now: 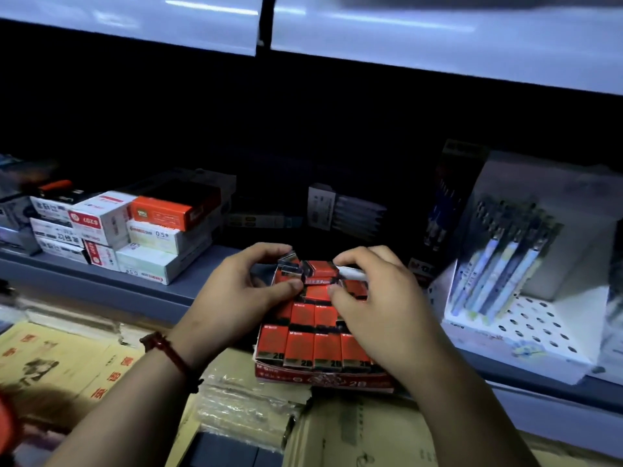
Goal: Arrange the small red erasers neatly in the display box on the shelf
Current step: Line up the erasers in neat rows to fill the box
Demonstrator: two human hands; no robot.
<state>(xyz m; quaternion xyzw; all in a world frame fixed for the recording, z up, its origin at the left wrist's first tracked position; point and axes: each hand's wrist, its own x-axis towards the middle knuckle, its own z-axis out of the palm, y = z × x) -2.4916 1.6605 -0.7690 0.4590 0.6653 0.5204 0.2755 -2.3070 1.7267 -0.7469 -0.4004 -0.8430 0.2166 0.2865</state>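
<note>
A red display box (323, 379) marked 2B sits at the front edge of the grey shelf (141, 288), tilted toward me. Inside it, rows of small red erasers (313, 345) stand packed side by side. At the box's far end, loose erasers (320, 269) lie askew on top of the rows. My left hand (236, 291) pinches one of them at the far left corner. My right hand (377, 298) curls its fingers and thumb around the erasers at the far right, covering that side of the box.
Stacked white and orange stationery boxes (148, 230) fill the shelf's left side. A white pen display stand (526, 291) with blue pens stands at the right. Yellow booklets (60, 365) and cardboard (364, 439) lie below the shelf edge. Another shelf (438, 38) overhangs above.
</note>
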